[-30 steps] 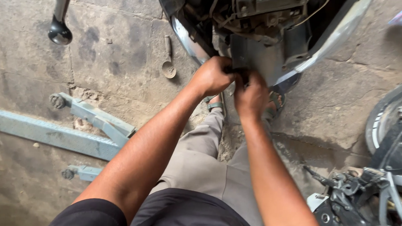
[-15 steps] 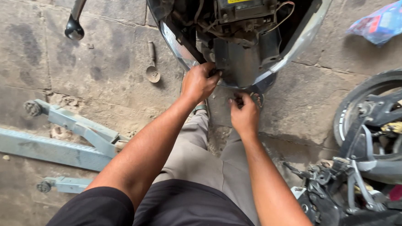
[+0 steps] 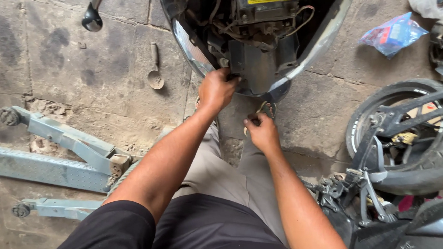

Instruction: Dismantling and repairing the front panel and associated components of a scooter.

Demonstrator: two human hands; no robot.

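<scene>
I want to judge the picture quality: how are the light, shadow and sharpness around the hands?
Head view: soft, even daylight without glare; the left hand reaches into the dark, shadowed scooter body; the right hand and concrete floor look sharp, with no obvious motion blur.

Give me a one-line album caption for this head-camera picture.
Left hand reaches into an opened scooter body while the right hand holds a small wire part below it.

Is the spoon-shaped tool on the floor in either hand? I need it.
No, the spoon-shaped tool lies on the floor, apart from both the left hand and right hand.
</scene>
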